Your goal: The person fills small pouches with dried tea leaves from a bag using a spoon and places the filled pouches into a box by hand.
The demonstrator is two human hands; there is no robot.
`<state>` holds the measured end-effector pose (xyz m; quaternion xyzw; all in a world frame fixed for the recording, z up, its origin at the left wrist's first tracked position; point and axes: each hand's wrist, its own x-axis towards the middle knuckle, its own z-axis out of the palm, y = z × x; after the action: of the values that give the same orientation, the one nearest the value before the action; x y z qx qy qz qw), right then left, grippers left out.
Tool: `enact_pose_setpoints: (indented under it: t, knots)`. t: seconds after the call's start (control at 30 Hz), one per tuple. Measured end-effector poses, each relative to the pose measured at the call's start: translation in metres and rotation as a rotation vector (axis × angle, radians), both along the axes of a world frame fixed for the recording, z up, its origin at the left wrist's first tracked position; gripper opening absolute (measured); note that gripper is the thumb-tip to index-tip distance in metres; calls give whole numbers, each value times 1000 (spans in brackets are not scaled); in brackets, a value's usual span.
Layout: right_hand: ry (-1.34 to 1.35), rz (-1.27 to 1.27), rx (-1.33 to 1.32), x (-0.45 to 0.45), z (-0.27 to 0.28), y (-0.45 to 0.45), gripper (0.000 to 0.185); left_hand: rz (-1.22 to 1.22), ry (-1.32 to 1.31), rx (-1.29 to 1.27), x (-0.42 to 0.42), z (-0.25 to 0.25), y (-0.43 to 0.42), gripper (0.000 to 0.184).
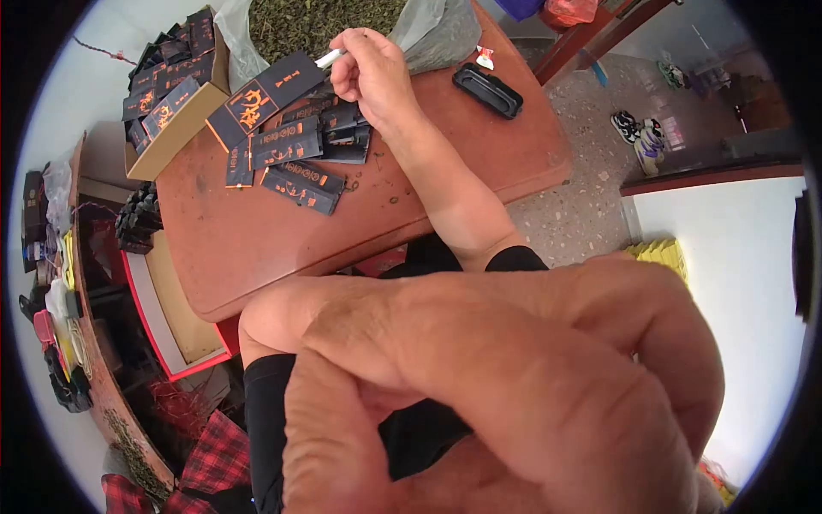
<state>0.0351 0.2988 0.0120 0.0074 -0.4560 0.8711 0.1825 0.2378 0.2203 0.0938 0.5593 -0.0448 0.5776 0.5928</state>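
Above the far side of the table, my right hand (pixel 373 79) is closed, its fingers pinching a slim white stick (pixel 329 59) whose exact kind I cannot tell. The stick's end meets the corner of a black tea packet (pixel 267 98) with orange print. Beneath that packet lie several more black packets (pixel 304 184) in a loose pile. My left hand (pixel 488 368) is very close to the camera and fills the lower middle. Its fingers are bent and closed together; what they hold, if anything, is hidden.
A clear bag of dried tea leaves (pixel 321 26) stands at the table's (pixel 257 244) back. Left of the pile is a cardboard box (pixel 175 128) of black packets. A black plastic tray (pixel 488 90) lies near the right edge. A red-edged box (pixel 175 317) sits below left; shoes (pixel 640 137) are on the floor.
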Motion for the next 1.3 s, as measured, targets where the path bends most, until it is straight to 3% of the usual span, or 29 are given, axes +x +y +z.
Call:
enact_pose_setpoints:
  t: [0.97,1.17,1.3]
  knots:
    - [42,14,5,-11,-14,2,27,-51,53,0,24,3,18,24]
    - [48,16,8,-10,-13,2,26,55,33,-45,4,6,5,25]
    - [-28,16,18,-8,-7,6,25,295,-5,-135,-33,11,-21,25]
